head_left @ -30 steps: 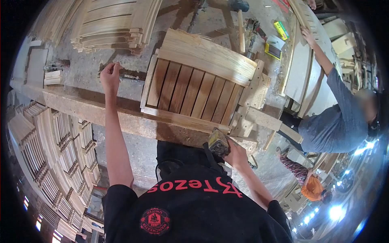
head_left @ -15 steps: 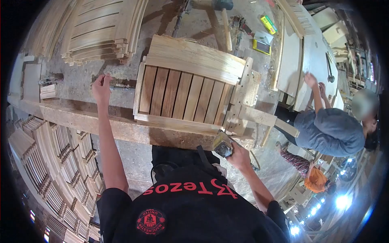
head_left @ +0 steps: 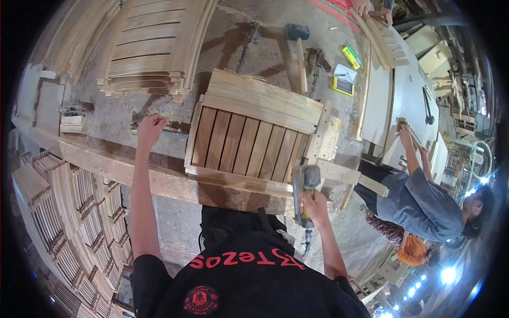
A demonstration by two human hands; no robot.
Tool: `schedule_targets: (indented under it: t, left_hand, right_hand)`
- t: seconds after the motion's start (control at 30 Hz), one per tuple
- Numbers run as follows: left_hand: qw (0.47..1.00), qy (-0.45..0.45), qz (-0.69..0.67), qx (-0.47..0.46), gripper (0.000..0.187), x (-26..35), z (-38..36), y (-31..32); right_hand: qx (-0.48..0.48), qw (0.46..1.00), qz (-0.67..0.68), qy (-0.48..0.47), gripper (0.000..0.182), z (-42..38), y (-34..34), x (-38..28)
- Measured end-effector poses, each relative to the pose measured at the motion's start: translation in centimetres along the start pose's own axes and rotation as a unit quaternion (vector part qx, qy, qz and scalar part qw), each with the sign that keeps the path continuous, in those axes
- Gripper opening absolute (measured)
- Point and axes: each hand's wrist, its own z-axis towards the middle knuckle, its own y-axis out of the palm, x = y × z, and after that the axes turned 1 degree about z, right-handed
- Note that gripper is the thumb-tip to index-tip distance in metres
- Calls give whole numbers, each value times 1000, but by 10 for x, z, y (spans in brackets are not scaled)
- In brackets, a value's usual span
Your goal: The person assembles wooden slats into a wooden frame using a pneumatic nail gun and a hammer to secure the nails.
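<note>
My right hand (head_left: 316, 208) grips what looks like a pneumatic nail gun (head_left: 304, 191), held upright in front of the bench edge with its hose fitting hanging below. Just left of the tool lies a slatted wooden panel (head_left: 247, 142), with a wide pale board (head_left: 260, 99) along its far side and a wooden rail along its near side. My left hand (head_left: 152, 130) hovers left of the panel, over a metal bar clamp (head_left: 177, 127). Its fingers are pinched together; anything between them is too small to make out.
Stacked slatted panels (head_left: 143, 47) stand at the far left. A mallet (head_left: 301, 63), a yellow box (head_left: 351, 56) and a yellow-edged box (head_left: 343, 87) lie beyond the panel. At right, a person in grey (head_left: 424, 204) works at another table. More slatted frames (head_left: 53, 228) lean below left.
The nail gun has swung up and turned in my right hand, so its side and fitting now show. My left hand stays pinched near the clamp. The person in grey now touches a wooden strip.
</note>
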Motion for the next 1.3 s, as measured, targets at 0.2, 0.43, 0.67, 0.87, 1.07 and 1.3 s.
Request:
schedule_targets:
  t: [0.2, 0.43, 0.67, 0.87, 1.07, 1.3]
  left_hand:
    - [998, 15, -27, 49, 30, 0, 0, 1]
    - [996, 0, -35, 79, 29, 5, -5, 3]
    - [994, -15, -66, 84, 30, 10, -7, 0]
    - [996, -38, -44, 67, 28, 11, -6, -1]
    - [992, -16, -70, 102, 26, 6, -7, 4]
    - [990, -26, -77, 114, 26, 8, -8, 4]
  right_hand:
    - [-1, 992, 123, 10, 25, 45, 21, -79]
    - [3, 988, 152, -14, 25, 99, 39, -110]
    - [-72, 977, 195, -37, 26, 112, 68, -144]
    - [-124, 978, 149, -76, 27, 119, 120, -167]
    - [-155, 975, 152, -43, 27, 125, 139, -170]
    - [-124, 981, 146, -39, 26, 115, 126, -174]
